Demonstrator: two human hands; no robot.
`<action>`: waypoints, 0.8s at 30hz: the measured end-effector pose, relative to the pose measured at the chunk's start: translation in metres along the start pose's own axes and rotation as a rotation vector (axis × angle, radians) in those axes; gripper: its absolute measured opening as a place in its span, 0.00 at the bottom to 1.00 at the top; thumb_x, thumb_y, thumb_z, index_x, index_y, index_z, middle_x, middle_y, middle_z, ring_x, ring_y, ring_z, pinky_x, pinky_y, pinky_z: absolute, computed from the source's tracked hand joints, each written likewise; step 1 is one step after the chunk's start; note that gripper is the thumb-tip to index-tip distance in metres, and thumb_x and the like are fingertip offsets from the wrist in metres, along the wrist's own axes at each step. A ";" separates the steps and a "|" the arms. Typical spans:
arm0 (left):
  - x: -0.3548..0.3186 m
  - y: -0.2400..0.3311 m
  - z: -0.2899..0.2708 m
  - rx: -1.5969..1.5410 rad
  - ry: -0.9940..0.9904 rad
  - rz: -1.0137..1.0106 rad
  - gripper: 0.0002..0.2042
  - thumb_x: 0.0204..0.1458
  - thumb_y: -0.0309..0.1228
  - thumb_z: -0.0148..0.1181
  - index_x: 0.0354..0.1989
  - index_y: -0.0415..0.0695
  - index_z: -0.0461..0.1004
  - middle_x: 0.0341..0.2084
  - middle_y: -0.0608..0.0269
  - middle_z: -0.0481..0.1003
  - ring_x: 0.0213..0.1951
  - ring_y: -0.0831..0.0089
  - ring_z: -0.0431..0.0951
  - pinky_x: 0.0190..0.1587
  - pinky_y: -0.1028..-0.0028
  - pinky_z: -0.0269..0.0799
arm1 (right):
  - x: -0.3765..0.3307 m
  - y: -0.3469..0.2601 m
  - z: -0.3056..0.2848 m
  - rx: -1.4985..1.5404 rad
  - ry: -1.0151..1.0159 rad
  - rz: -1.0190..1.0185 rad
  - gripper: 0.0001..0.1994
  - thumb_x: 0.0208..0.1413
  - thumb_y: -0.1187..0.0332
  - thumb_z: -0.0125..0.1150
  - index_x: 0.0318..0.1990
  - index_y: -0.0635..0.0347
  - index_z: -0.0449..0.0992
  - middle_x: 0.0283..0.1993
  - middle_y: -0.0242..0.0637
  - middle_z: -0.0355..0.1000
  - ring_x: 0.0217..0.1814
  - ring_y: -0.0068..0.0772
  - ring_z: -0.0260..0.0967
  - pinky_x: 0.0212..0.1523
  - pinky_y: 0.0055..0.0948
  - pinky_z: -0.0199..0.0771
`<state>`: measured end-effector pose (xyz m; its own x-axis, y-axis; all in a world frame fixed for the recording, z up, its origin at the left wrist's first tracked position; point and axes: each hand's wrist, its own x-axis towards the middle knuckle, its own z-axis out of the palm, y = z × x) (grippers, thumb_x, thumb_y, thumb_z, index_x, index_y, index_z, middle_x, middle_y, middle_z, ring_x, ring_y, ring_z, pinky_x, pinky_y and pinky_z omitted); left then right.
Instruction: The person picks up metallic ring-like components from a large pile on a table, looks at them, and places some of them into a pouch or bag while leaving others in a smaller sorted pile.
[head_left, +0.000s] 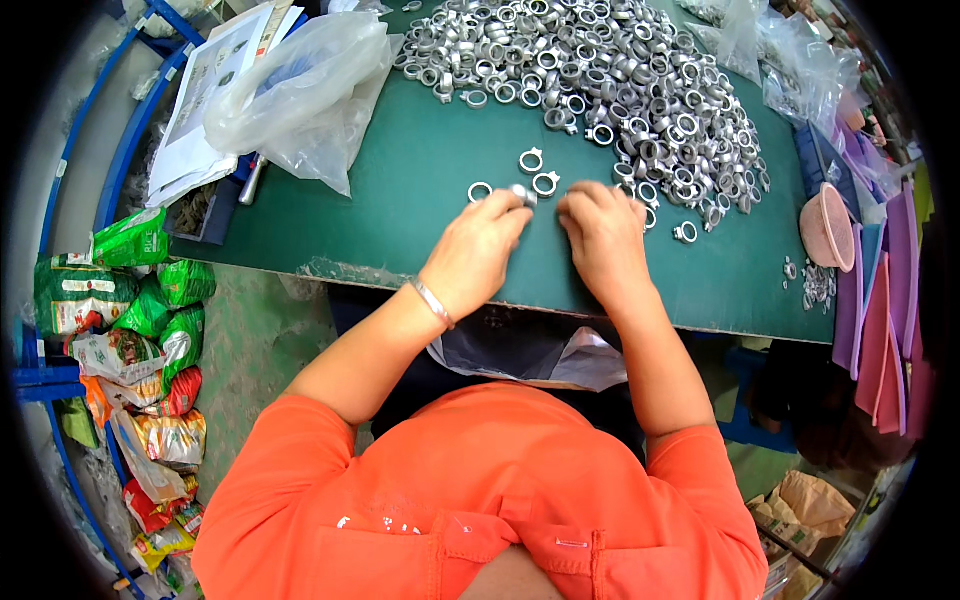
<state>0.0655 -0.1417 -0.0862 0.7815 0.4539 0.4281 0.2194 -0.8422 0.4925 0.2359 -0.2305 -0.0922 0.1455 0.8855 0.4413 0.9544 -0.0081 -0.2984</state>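
"My orange shirt (500,460) is what sits closest, on the near side of the heap of metal rings (670,110)."

"What do your hands have?"

"My left hand (473,248) is drawn in, thumb and fingertips pinching one ring (523,195), beyond the heap's near-left edge. My right hand (605,245) has its fingers bent, right beside the heap's near edge. They're blurred, so I can't tell if they have hold of anything."

"And the rings away from the rest?"

"Three loose rings (532,161) lie to the left of the heap, around my left fingertips. A stray ring (685,232) lies just off its near side."

"What could go wrong?"

"The smooth metal could slip from my pinch, and a ring might roll towards me, off the near edge of the green table (400,222). If my right knuckles bump the heap, its edge could spill, since nothing walls it in, and those rings could mix with the three."

"Anything else?"

"A careless elbow could drag the plastic bag (300,95), left of the heap, across them. A wide sweep the other way might scatter the small metal parts (819,287), near-right of the heap."
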 end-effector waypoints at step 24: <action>-0.031 0.009 -0.011 -1.734 -0.248 -0.784 0.09 0.59 0.30 0.52 0.41 0.37 0.72 0.35 0.56 0.76 0.32 0.77 0.75 0.37 0.78 0.74 | -0.049 -0.030 -0.029 1.519 -0.020 0.493 0.09 0.56 0.83 0.47 0.42 0.68 0.72 0.41 0.40 0.71 0.38 0.25 0.73 0.35 0.21 0.74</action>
<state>0.0370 -0.1603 -0.0865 0.8994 0.3539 -0.2565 -0.1021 0.7407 0.6640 0.2078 -0.2870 -0.0800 0.3319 0.9423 0.0439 -0.3182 0.1557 -0.9352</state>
